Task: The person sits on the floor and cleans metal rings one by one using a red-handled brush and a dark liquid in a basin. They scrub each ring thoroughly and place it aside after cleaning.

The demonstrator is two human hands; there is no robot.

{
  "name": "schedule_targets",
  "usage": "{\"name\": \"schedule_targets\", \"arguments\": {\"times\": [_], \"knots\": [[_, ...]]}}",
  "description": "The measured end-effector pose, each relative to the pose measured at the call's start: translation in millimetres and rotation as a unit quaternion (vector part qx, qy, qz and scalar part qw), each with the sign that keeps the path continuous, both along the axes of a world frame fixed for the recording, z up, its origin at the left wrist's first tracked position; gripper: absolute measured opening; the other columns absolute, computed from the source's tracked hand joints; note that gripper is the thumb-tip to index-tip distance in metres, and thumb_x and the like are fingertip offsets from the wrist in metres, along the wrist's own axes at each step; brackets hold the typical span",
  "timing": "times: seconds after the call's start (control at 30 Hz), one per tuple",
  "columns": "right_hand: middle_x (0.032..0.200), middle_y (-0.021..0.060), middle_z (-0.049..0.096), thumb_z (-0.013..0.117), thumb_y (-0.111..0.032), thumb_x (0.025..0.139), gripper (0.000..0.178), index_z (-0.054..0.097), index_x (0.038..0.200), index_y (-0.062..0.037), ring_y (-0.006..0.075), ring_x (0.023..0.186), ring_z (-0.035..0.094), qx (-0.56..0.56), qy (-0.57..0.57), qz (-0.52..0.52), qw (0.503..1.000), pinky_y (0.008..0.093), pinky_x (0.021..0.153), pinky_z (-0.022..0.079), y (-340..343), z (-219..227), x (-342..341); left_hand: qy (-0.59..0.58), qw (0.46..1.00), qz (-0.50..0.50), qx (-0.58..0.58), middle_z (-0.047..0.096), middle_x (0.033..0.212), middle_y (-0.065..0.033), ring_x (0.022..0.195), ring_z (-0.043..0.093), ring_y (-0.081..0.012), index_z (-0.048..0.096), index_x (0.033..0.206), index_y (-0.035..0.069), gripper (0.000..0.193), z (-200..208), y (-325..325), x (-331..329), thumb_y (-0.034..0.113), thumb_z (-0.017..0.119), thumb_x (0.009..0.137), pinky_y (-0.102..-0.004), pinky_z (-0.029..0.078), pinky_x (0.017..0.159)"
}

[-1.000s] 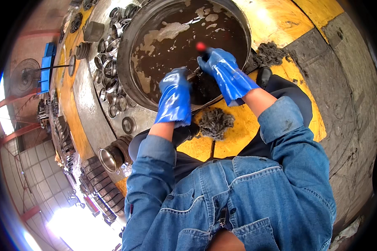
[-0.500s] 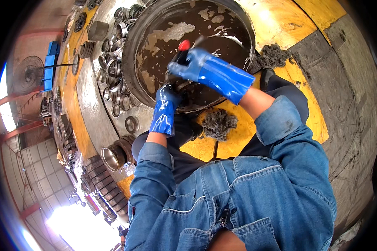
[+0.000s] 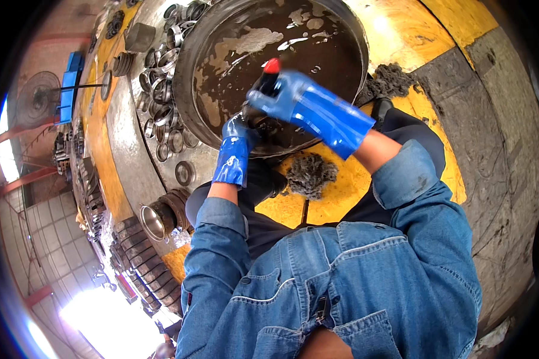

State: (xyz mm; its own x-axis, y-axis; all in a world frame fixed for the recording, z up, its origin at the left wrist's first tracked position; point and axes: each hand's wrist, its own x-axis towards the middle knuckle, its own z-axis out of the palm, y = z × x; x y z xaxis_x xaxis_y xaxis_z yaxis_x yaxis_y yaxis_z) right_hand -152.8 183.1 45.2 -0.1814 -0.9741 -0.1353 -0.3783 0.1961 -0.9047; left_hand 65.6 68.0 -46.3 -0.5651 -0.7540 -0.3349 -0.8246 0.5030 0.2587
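My right hand, in a wet blue rubber glove, is closed round a tool with a black handle and a red end. The rest of that tool is hidden by the glove. Close below it, my left hand, gloved the same way, is closed at the near left of the basin. Its fingers are partly hidden, and whatever dark piece they grip cannot be made out. Both hands are over a large round metal basin of dark brown liquid with patches of pale foam.
Many metal rings lie left of the basin, with a single ring nearer me. A shiny hollow metal part sits by my left knee. Grey fibrous wads lie between my legs and right of the basin.
My right hand has shifted slightly right with the black-and-red tool. My left hand remains in nearly the same place, still closed.
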Motion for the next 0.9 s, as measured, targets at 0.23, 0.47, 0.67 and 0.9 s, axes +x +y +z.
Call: {"name": "schedule_targets", "arguments": {"times": [0.23, 0.47, 0.67, 0.9], "knots": [[0.099, 0.0134, 0.078, 0.067, -0.055, 0.093, 0.046, 0.077, 0.106, -0.0116, 0.0329, 0.097, 0.074, 0.054, -0.057, -0.075, 0.994, 0.0421, 0.091, 0.057, 14, -54, -16, -0.003, 0.999, 0.040, 0.033, 0.077, 0.117, -0.0124, 0.112, 0.073, -0.0303, 0.072, 0.127, 0.017, 0.066, 19, 10, -16, 0.046, 0.091, 0.071, -0.0388, 0.056, 0.099], [0.098, 0.0152, 0.077, 0.066, -0.051, 0.093, 0.042, 0.077, 0.105, -0.0127, 0.0365, 0.097, 0.073, 0.080, 0.174, -0.133, 0.972, 0.0448, 0.086, 0.059, 12, -81, -37, -0.112, 0.986, -0.086, -0.090, 0.074, 0.126, -0.0126, 0.119, 0.068, -0.0350, 0.069, 0.133, 0.018, 0.061, 62, 38, -89, 0.031, 0.084, 0.076, -0.0441, 0.055, 0.102], [0.106, 0.0131, 0.078, 0.067, -0.048, 0.092, 0.037, 0.077, 0.111, -0.0170, 0.0334, 0.100, 0.074, 0.208, 0.250, -0.040, 0.945, 0.0468, 0.090, 0.059, -11, -63, -42, -0.147, 0.985, -0.058, -0.069, 0.075, 0.123, -0.0120, 0.116, 0.070, -0.0359, 0.074, 0.127, 0.020, 0.050, 56, 36, -102, 0.019, 0.081, 0.078, -0.0454, 0.056, 0.100], [0.098, 0.0167, 0.077, 0.069, -0.062, 0.090, 0.059, 0.077, 0.108, -0.0066, 0.0301, 0.092, 0.073, 0.102, -0.099, -0.092, 0.985, 0.0427, 0.091, 0.057, 3, 13, -35, 0.070, 0.996, 0.049, 0.019, 0.079, 0.110, -0.0143, 0.104, 0.075, -0.0274, 0.075, 0.120, 0.007, 0.053, 23, 13, -11, 0.035, 0.089, 0.077, -0.0385, 0.057, 0.093]]}}
